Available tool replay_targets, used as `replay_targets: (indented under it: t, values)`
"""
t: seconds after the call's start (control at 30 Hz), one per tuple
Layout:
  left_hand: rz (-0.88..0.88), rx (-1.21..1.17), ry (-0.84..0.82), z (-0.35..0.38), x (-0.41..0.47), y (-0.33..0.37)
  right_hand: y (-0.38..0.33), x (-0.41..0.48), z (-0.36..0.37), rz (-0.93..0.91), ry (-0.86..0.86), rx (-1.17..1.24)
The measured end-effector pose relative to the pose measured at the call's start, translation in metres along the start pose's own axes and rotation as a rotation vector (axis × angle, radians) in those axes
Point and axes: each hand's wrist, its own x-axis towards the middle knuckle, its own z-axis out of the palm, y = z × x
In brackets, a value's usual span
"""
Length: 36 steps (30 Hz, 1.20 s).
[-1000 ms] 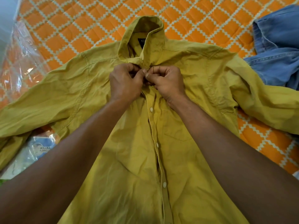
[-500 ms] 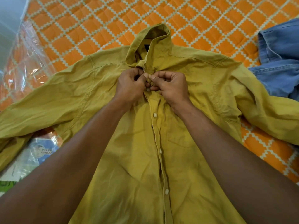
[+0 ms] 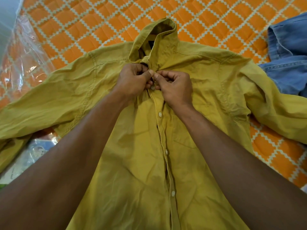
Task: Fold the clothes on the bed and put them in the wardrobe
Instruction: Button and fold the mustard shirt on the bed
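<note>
A mustard-yellow button shirt [image 3: 136, 160] lies front up on the orange patterned bed cover [image 3: 103, 25], sleeves spread to both sides and collar standing up at the far end. My left hand [image 3: 132, 79] and my right hand [image 3: 174, 87] meet just below the collar. Both pinch the shirt's front placket at the top, thumbs and fingertips together beside a white button. Several white buttons run down the closed placket toward me.
A blue denim garment [image 3: 289, 57] lies crumpled at the right edge of the bed. Clear plastic wrapping [image 3: 21, 52] covers the left side, and a packaged item [image 3: 34, 153] peeks out under the shirt's left sleeve.
The view has shifted, so the shirt and hands sit slightly lower in frame. Both hands stay pinched on the placket under the collar; a button now shows below the fingers.
</note>
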Motion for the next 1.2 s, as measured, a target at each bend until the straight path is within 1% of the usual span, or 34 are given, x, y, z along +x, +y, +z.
replay_targets:
  t: [0.13, 0.2, 0.3, 0.37, 0.43, 0.5, 0.57, 0.6, 0.63, 0.67, 0.7, 0.73, 0.77, 0.8, 0.83, 0.87, 0.93, 1.0, 1.07, 1.1, 1.2]
  values:
    - [-0.011, 0.035, -0.015, -0.001, 0.002, 0.004, 0.003, 0.001, 0.005, -0.076, 0.046, -0.168]
    - [0.015, 0.077, 0.029, 0.002, 0.002, 0.004, 0.002, 0.001, 0.009, -0.074, 0.066, -0.282]
    - [0.077, 0.2, 0.131, 0.007, 0.005, 0.001, -0.006, 0.003, 0.013, -0.071, 0.074, -0.458]
    - [0.103, 0.303, 0.176, 0.008, 0.006, 0.003, -0.013, 0.006, 0.015, -0.073, 0.061, -0.477]
    - [0.132, 0.373, 0.218, 0.007, 0.007, 0.007, -0.018, 0.008, 0.012, -0.065, 0.05, -0.407]
    - [0.24, 0.424, 0.3, -0.004, 0.005, 0.01, -0.024, 0.007, 0.0, -0.064, 0.06, -0.315]
    - [0.354, 0.492, 0.371, -0.03, 0.007, 0.006, -0.026, 0.003, -0.024, -0.139, 0.12, -0.326]
    - [0.362, 0.535, 0.377, -0.047, 0.009, 0.0, -0.025, 0.003, -0.041, -0.221, 0.166, -0.384]
    - [0.318, 0.579, 0.351, -0.065, 0.012, -0.004, -0.025, 0.007, -0.06, -0.311, 0.208, -0.471]
    - [0.238, 0.643, 0.301, -0.082, 0.013, -0.007, -0.026, 0.014, -0.079, -0.369, 0.231, -0.588]
    - [0.165, 0.745, 0.241, -0.095, 0.014, -0.01, -0.025, 0.023, -0.096, -0.364, 0.22, -0.729]
    - [0.124, 0.869, 0.183, -0.107, 0.015, -0.012, -0.026, 0.035, -0.111, -0.294, 0.171, -0.867]
    - [0.112, 0.988, 0.133, -0.114, 0.017, -0.011, -0.03, 0.046, -0.123, -0.176, 0.094, -0.986]
    - [0.108, 1.075, 0.085, -0.118, 0.019, -0.008, -0.031, 0.057, -0.132, -0.057, 0.011, -1.07]
    - [0.085, 1.121, 0.041, -0.12, 0.023, -0.004, -0.033, 0.067, -0.137, 0.025, -0.071, -1.121]
    - [0.05, 1.133, 0.018, -0.121, 0.027, 0.002, -0.036, 0.076, -0.139, 0.054, -0.138, -1.138]
    - [-0.005, 1.156, 0.0, -0.121, 0.036, 0.009, -0.042, 0.089, -0.138, -0.006, -0.264, -1.075]
    - [0.048, 1.217, -0.011, -0.124, 0.037, 0.013, -0.053, 0.091, -0.134, -0.079, -0.406, -1.015]
    - [0.12, 1.22, 0.063, -0.136, 0.038, 0.022, -0.064, 0.097, -0.138, -0.137, -0.438, -1.02]
    - [0.139, 1.211, 0.143, -0.147, 0.041, 0.028, -0.071, 0.104, -0.141, -0.153, -0.403, -1.039]
    - [0.16, 1.177, 0.413, -0.185, 0.06, 0.054, -0.097, 0.145, -0.14, -0.259, -0.182, -1.142]
